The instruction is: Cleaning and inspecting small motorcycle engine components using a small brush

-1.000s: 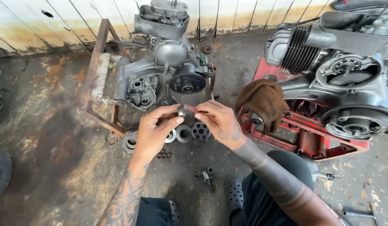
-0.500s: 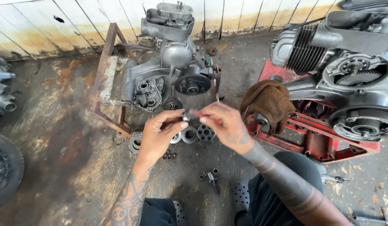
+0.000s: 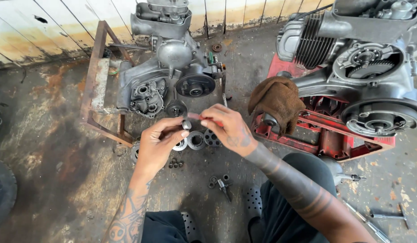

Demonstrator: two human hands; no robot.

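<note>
Two hands meet above the oily floor (image 3: 46, 148), just in front of the grey engine (image 3: 165, 76) that sits in a rusty frame (image 3: 93, 90). The left hand (image 3: 159, 146) pinches a small metal ring (image 3: 187, 124) between thumb and fingertips, the other fingers curled. The right hand (image 3: 228, 128) is closed around a thin red-handled tool (image 3: 197, 117) whose tip reaches the ring. Directly beneath the hands, round gear parts (image 3: 197, 140) lie side by side on the floor, with a few small bolts (image 3: 174, 164) near them and a socket piece (image 3: 224, 185) closer to the person's knees. To the right, a brown rag (image 3: 276, 103) is draped over the edge of a red stand (image 3: 325, 139) carrying a second engine (image 3: 366, 76). Long tools (image 3: 384, 216) lie at the lower right.
</note>
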